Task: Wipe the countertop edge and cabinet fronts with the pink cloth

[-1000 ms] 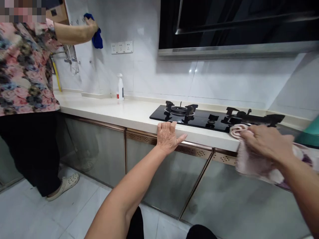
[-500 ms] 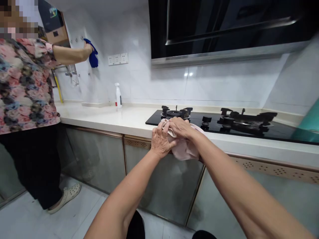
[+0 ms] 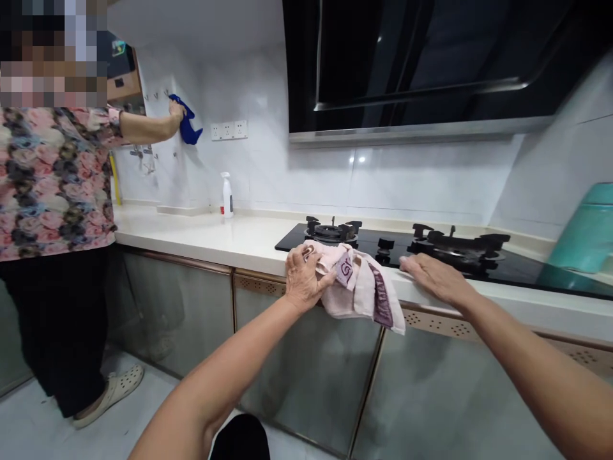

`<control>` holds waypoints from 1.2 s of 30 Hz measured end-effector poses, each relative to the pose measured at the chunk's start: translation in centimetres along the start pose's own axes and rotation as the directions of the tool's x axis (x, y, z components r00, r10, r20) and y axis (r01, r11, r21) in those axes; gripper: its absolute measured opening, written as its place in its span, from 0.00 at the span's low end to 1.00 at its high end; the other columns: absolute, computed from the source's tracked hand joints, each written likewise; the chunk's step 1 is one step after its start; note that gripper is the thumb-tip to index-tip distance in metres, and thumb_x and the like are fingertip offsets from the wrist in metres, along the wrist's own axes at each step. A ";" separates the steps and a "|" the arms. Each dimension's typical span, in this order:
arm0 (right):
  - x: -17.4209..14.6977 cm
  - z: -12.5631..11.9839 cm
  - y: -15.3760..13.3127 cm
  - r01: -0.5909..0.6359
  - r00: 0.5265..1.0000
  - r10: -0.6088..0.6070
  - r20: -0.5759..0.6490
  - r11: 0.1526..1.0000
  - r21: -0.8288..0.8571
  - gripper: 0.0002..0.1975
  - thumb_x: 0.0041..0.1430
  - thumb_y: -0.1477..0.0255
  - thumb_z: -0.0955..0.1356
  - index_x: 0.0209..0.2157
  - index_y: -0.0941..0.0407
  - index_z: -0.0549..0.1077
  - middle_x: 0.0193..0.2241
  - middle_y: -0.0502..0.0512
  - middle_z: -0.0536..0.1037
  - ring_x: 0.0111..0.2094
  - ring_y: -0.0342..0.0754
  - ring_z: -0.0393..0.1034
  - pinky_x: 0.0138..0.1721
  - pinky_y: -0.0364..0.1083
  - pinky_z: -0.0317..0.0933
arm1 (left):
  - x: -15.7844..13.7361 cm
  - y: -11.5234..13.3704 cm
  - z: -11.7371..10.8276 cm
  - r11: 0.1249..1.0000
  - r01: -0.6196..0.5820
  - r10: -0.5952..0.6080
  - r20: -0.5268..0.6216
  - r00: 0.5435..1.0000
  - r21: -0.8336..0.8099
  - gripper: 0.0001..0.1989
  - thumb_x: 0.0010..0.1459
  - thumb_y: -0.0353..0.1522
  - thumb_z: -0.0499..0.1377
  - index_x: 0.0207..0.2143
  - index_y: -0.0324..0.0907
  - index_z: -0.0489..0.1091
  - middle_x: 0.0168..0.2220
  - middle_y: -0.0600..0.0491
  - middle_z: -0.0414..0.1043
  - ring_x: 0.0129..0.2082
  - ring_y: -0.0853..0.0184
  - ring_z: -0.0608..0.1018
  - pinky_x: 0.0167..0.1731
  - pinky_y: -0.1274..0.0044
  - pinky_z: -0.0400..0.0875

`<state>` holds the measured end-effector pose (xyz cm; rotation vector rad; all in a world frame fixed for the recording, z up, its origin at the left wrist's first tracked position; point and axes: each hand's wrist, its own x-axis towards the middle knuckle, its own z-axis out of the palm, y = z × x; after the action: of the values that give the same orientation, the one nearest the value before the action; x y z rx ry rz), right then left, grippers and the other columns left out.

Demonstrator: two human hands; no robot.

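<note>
My left hand (image 3: 302, 281) grips a pale pink towel (image 3: 342, 297) with purple lettering and a purple band. The towel is bunched at the counter's front edge, and part of it hangs over that edge. To the right of it, my right hand (image 3: 438, 276) lies with its fingers stretched out at the front edge of the black gas stove (image 3: 371, 255), apart from the towel. I see nothing in that hand. Just behind the towel is the left burner (image 3: 332, 233); beyond my right hand is the right burner (image 3: 457, 246).
Another person (image 3: 57, 185) in a floral top stands at the left, one hand holding a blue cloth (image 3: 188, 124) by the wall hooks. A white spray bottle (image 3: 227, 197) stands on the counter (image 3: 191, 233). A teal container (image 3: 582, 233) is at the right, below the range hood (image 3: 407, 64).
My right hand has left the towel and moved right to the stove's front edge. The towel has unfolded, showing its lettering, with my left hand still on it.
</note>
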<state>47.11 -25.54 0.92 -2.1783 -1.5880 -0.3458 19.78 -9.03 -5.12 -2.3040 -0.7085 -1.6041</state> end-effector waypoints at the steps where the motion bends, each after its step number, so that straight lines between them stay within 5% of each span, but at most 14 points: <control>1: 0.0 0.4 0.0 -0.003 1.000 0.003 -0.016 0.999 -0.043 0.32 0.65 0.46 0.49 0.37 0.52 0.74 0.42 0.61 0.76 0.48 0.59 0.69 0.50 0.57 0.63 | 0.5 0.7 -0.2 1.000 -0.008 0.008 0.001 1.000 0.011 0.29 0.58 0.54 0.61 0.53 0.45 0.72 0.61 0.41 0.61 0.64 0.50 0.62 0.62 0.58 0.60; 4: 0.1 0.9 -0.5 -0.020 0.997 0.007 -0.081 0.987 -0.161 0.34 0.64 0.46 0.49 0.42 0.51 0.76 0.49 0.63 0.73 0.53 0.63 0.65 0.52 0.63 0.61 | 2.5 3.5 -0.8 0.982 -0.185 0.181 0.118 0.976 0.027 0.32 0.57 0.55 0.62 0.57 0.47 0.70 0.60 0.43 0.63 0.62 0.51 0.63 0.61 0.58 0.59; 7: 0.2 0.9 -0.5 -0.019 0.993 0.000 -0.114 0.987 -0.162 0.32 0.65 0.47 0.49 0.46 0.49 0.75 0.55 0.62 0.70 0.56 0.64 0.63 0.54 0.66 0.59 | 4.3 6.3 -0.7 0.920 -0.391 0.362 0.320 0.876 0.030 0.29 0.58 0.53 0.62 0.55 0.46 0.71 0.54 0.44 0.69 0.55 0.52 0.68 0.54 0.60 0.62; 11: 0.5 0.8 0.2 0.003 1.000 -0.003 0.001 0.995 -0.098 0.29 0.65 0.48 0.51 0.43 0.50 0.73 0.50 0.60 0.75 0.54 0.61 0.67 0.51 0.64 0.62 | 5.1 7.0 0.1 0.919 -0.382 0.310 0.426 0.850 0.094 0.31 0.55 0.56 0.63 0.54 0.47 0.72 0.53 0.43 0.70 0.51 0.49 0.70 0.47 0.62 0.63; 18: 0.7 0.8 0.9 -0.002 0.998 0.006 0.054 0.997 -0.074 0.28 0.63 0.46 0.53 0.43 0.49 0.73 0.51 0.59 0.76 0.56 0.62 0.67 0.52 0.65 0.61 | 4.1 0.8 -1.9 0.943 -0.318 0.249 0.429 0.868 0.098 0.31 0.58 0.60 0.56 0.54 0.52 0.73 0.52 0.45 0.69 0.50 0.52 0.71 0.47 0.63 0.63; 23: 0.5 0.7 0.6 -0.005 0.998 0.009 0.067 0.997 -0.071 0.28 0.64 0.46 0.53 0.45 0.49 0.73 0.53 0.60 0.74 0.55 0.62 0.67 0.52 0.64 0.60 | 3.5 -7.4 -6.1 0.963 -0.125 0.002 0.455 0.890 0.240 0.29 0.59 0.58 0.58 0.58 0.58 0.72 0.60 0.46 0.64 0.58 0.49 0.67 0.55 0.55 0.59; 28: 0.3 0.4 -0.2 -0.021 0.995 0.027 0.091 0.997 -0.068 0.28 0.65 0.47 0.53 0.45 0.50 0.72 0.53 0.62 0.73 0.56 0.63 0.65 0.52 0.63 0.58 | 3.6 -13.6 -9.3 0.893 -0.006 -0.235 0.477 0.847 0.450 0.29 0.61 0.55 0.57 0.62 0.60 0.68 0.65 0.43 0.58 0.63 0.46 0.62 0.58 0.53 0.56; 32: 0.6 0.6 -0.3 -0.043 0.995 0.049 0.092 0.997 -0.067 0.29 0.64 0.46 0.52 0.44 0.50 0.71 0.52 0.63 0.73 0.56 0.63 0.63 0.52 0.65 0.56 | 4.2 -12.4 -8.9 0.878 -0.048 -0.217 0.486 0.847 0.475 0.29 0.61 0.57 0.56 0.59 0.56 0.72 0.56 0.41 0.66 0.54 0.46 0.69 0.52 0.54 0.61; 36: 0.8 1.0 0.0 -0.040 0.997 0.046 0.066 0.996 -0.084 0.30 0.64 0.45 0.52 0.43 0.51 0.71 0.50 0.65 0.73 0.55 0.64 0.64 0.50 0.64 0.57 | 4.2 -6.9 -6.2 0.905 -0.164 -0.046 0.473 0.880 0.393 0.34 0.57 0.61 0.56 0.58 0.54 0.72 0.51 0.42 0.68 0.50 0.47 0.70 0.50 0.55 0.61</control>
<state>47.32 -24.46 0.40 -2.3061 -1.5856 -0.3338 12.36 -4.94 0.55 -2.3507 -0.9652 -0.7414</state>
